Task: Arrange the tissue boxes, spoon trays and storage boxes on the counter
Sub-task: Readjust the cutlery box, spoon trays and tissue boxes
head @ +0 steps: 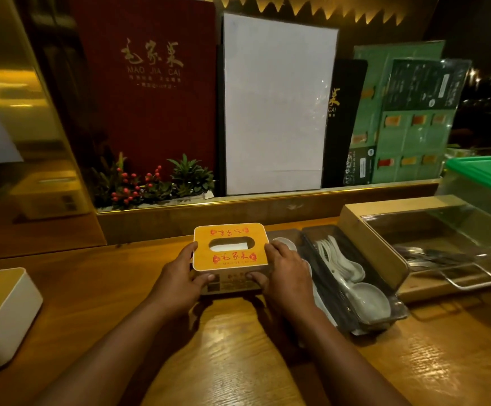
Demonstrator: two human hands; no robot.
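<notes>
At 11 o'clock, red menu (pixel 150 83) shows gold Chinese script over "MAO JIA CAI"; smaller lines below too blurred to read. Black menu (pixel 345 118) at 1 o'clock shows only "CAI" at its left edge. Center tissue box (pixel 230 247) lid has red Chinese script w/ tiny unreadable Latin text under it.

Both hands (pixel 177 276) (pixel 286 271) forward, fingers (pixel 209 277) curled.

Head view, single, wide-angle — worn high, facing forward and down, close over the wooden counter (pixel 238 347); both forearms enter from the bottom edge, upright menus (pixel 150 83) closing off the back — edges bowed.
</notes>
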